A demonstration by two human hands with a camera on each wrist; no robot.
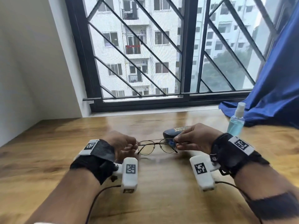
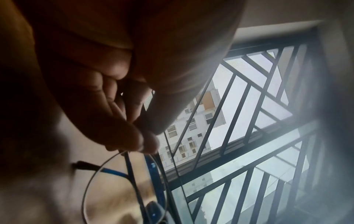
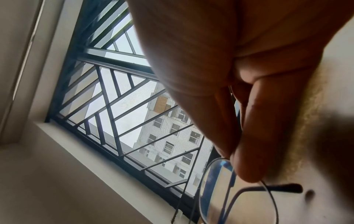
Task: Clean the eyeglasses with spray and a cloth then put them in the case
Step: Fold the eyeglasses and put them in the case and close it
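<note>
Nearest the head camera, the left hand [image 1: 124, 145] and right hand [image 1: 193, 139] each pinch an outer end of the eyeglasses [image 1: 156, 146], held just above the table [image 1: 48, 151] with the long axis running nine to three. The closed case [image 1: 175, 131] lies at twelve, touching-close to the right hand (likely the nearer one).

Wooden table [image 1: 153, 199], glossy, set against a white sill [image 1: 145, 110]. Black-framed window [image 1: 161, 54] with diagonal bars stood behind it (pale apartment blocks [image 1: 137, 46] showed outside). Plain white wall [image 1: 32, 62] at left; blue curtain [image 1: 275, 86] at right. Daylight was soft.
</note>
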